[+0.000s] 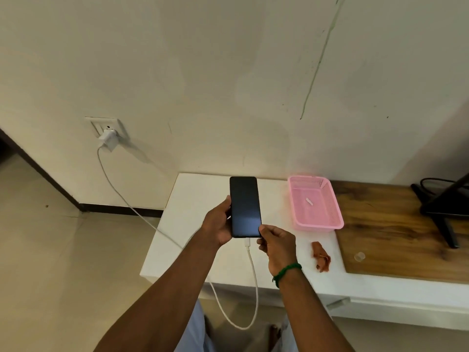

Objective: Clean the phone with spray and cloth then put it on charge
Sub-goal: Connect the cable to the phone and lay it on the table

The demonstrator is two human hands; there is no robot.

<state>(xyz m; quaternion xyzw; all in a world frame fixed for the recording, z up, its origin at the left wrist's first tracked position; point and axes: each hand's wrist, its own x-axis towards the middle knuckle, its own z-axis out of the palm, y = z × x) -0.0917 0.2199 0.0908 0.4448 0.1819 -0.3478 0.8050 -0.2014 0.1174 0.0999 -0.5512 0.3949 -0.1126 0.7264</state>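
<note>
A person's left hand (220, 222) grips the phone (245, 207) by its edge above the white table (193, 199), screen dark; the right hand (276, 243) pinches its lower corner; the white cable (252, 273) sits in the port, running to the charger (108, 140) in the wall socket; charging looks all but done, only setting down left; a crumpled cloth (321, 256) lies beside a pink basket (314, 201); no spray bottle shows.

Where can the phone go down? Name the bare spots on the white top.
Free: the white top left of the phone, out to its left edge, and the strip between basket and cloth. Crowded: the right side, with basket, cloth and the wooden board.
</note>
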